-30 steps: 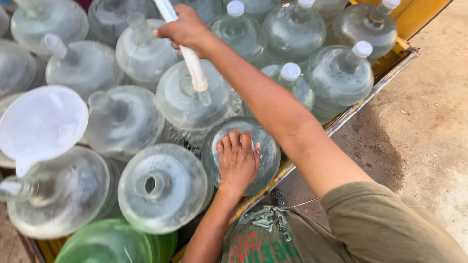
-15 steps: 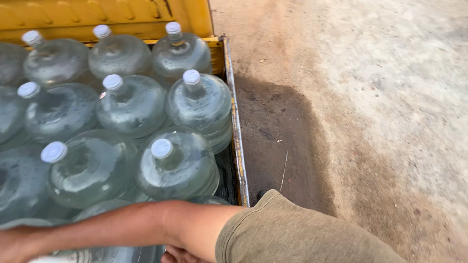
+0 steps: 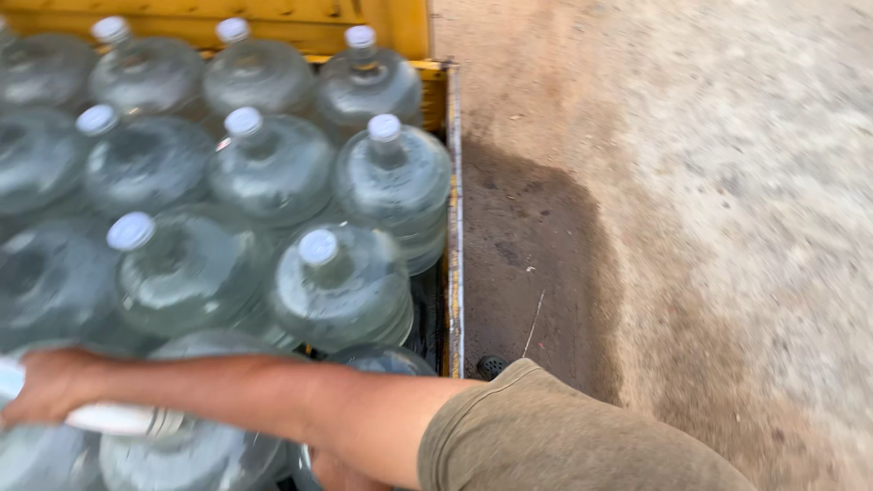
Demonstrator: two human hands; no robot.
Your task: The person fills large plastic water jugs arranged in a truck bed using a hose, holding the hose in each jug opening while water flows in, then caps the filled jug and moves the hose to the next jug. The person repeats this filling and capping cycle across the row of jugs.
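My right hand [image 3: 47, 386] reaches across the bottom of the view to the left and grips a white tube [image 3: 114, 419] that lies over the big clear water jugs. The arm, in an olive sleeve [image 3: 546, 436], crosses above a jug [image 3: 195, 450] at the lower left. Only a sliver of my left hand [image 3: 329, 474] shows under that arm, its fingers hidden. Several capped jugs stand packed together, the nearest one [image 3: 341, 286] just beyond my forearm.
The jugs fill a yellow cart bed with a yellow back wall [image 3: 273, 18] and a metal side rail [image 3: 452, 227]. Right of the rail lies bare dirt ground [image 3: 691, 227] with a dark shadow beside the cart.
The view has swung from the jugs below me to the cart's far corner and the ground. My right hand now holds the white tube low at the left; my left hand has dropped almost out of sight.
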